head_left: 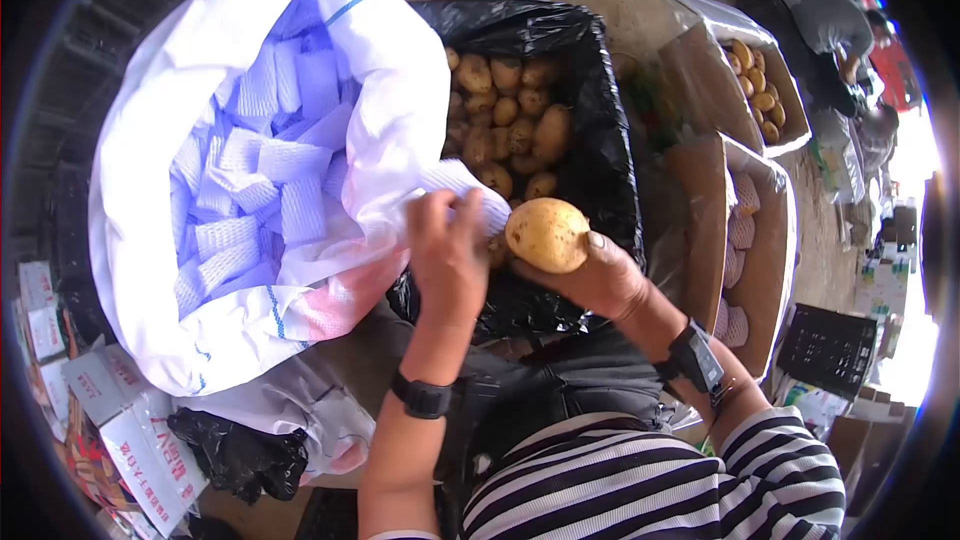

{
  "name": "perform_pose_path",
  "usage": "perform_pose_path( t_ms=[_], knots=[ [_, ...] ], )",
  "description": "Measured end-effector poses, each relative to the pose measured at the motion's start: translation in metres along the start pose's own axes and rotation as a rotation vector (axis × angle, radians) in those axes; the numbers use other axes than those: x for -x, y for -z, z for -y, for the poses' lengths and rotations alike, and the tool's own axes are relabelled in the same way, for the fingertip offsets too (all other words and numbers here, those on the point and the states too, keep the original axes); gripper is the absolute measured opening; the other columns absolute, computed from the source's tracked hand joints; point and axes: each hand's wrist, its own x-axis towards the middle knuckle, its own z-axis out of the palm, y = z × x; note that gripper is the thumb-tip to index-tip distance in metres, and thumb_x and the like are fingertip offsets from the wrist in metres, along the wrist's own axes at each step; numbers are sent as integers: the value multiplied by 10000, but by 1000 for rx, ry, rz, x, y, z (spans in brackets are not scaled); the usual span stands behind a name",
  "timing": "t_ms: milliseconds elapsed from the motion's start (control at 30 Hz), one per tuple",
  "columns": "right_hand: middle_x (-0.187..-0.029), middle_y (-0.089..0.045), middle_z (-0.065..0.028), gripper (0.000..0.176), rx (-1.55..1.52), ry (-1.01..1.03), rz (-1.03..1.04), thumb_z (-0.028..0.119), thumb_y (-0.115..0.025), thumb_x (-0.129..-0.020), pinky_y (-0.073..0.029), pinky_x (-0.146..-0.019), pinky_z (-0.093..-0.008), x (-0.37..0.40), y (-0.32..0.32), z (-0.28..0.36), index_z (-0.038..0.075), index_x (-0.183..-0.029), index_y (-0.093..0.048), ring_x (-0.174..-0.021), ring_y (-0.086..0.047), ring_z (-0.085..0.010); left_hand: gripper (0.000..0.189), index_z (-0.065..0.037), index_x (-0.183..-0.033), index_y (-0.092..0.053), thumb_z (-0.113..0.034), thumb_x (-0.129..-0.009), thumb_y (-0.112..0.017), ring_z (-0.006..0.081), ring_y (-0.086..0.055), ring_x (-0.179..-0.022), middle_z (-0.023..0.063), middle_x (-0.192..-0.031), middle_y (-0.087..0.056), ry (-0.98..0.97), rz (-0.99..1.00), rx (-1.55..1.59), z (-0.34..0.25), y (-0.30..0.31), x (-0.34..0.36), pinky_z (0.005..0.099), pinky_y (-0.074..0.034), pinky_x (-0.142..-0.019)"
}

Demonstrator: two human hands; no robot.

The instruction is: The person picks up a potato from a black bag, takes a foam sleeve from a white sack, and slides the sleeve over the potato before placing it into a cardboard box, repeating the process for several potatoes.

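My right hand (pixel 612 280) is closed around a large yellow potato (pixel 547 235) with brown specks, holding it above a black-lined crate. Close beside it on the left, my left hand (pixel 447 255) grips a white foam net sleeve (pixel 466 183), its fingers blurred by motion. The sleeve's end reaches near the potato. More potatoes (pixel 505 110) lie in the crate, whose black plastic liner (pixel 622 160) folds over the rim. To the left stands a large white woven sack (pixel 135 210), full of flat foam net sleeves (pixel 240 200).
At the right are an open carton (pixel 700 70) of potatoes and another carton (pixel 705 180) holding sleeved ones. A black crate (pixel 828 348) sits farther right. Flattened printed cardboard (pixel 130 430) and a black plastic bag (pixel 245 455) lie lower left. Another person (pixel 835 25) is at upper right.
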Motion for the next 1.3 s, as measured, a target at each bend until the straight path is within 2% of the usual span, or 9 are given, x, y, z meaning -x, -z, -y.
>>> perform_pose_path(
  t_ms=[233,433,500,567,700,833,900,1033,1300],
  knots=[
    [-1201,-506,-116,634,166,82,-174,313,-692,-735,-352,-979,-343,45,26,-15,-13,-1221,-449,-1100,-496,-223,238,40,-964,-594,-164,-846,-565,132,-553,-824,67,-915,-609,900,-33,1162,-58,-26,35,270,-443,-789],
    [-1133,-507,-176,575,1046,652,-700,208,-746,-669,-371,-944,-337,91,53,-7,-36,-1130,-504,-1082,-490,-269,187,26,-962,-599,-126,-867,-547,241,-641,-846,176,-953,-639,-231,197,504,-100,-35,47,307,-487,-741],
    [-1162,-493,-165,579,1192,882,-844,170,-770,-647,-364,-949,-348,136,63,19,-13,-1133,-516,-1092,-484,-275,268,18,-1127,-517,-134,-912,-465,152,-546,-742,115,-877,-581,196,297,634,-82,-44,17,271,-454,-648],
    [-1214,-475,-172,557,1411,794,-1065,136,-761,-658,-381,-943,-355,194,96,41,-11,-1135,-515,-1094,-493,-267,323,-66,-1215,-478,-139,-901,-480,161,-498,-663,80,-929,-514,-34,326,185,-18,-83,-11,272,-422,-604],
    [-1196,-500,-172,500,2045,551,-1621,38,-645,-652,-366,-978,-412,291,172,64,2,-1134,-515,-1098,-482,-342,449,-44,-1208,-474,23,-764,-496,360,-457,-1117,192,-1265,-425,-84,933,-590,67,-123,-20,397,-395,-930],
    [-1131,-555,-177,400,1913,-696,-1335,-31,-569,-632,-370,-964,-428,316,188,75,85,-1009,-631,-1135,-468,-320,440,-40,-1196,-480,23,-763,-432,332,-444,-1143,190,-1236,-457,-216,1251,-381,146,-192,6,373,-384,-952],
    [-1093,-582,-169,305,2108,243,-1268,-16,-573,-704,-413,-918,-401,286,186,90,66,-988,-649,-1051,-536,-313,380,-47,-1152,-507,-16,-783,-423,335,-476,-1089,189,-1174,-502,-347,1123,-276,175,-210,30,381,-404,-916],
    [-990,-621,-141,195,1677,731,-867,39,-607,-767,-488,-768,-312,116,72,117,6,-957,-634,-873,-607,-283,268,-69,-1040,-576,-99,-804,-451,375,-546,-925,191,-1052,-558,53,880,-225,106,-170,14,429,-452,-810],
    [-918,-625,-154,300,1995,-167,-112,299,-593,-790,-457,-758,-416,-147,189,-56,35,-932,-609,-870,-604,-294,173,10,-872,-505,89,-736,-433,358,-534,-786,180,-863,-535,44,334,110,49,1,-17,400,-437,-711]
  ],
)
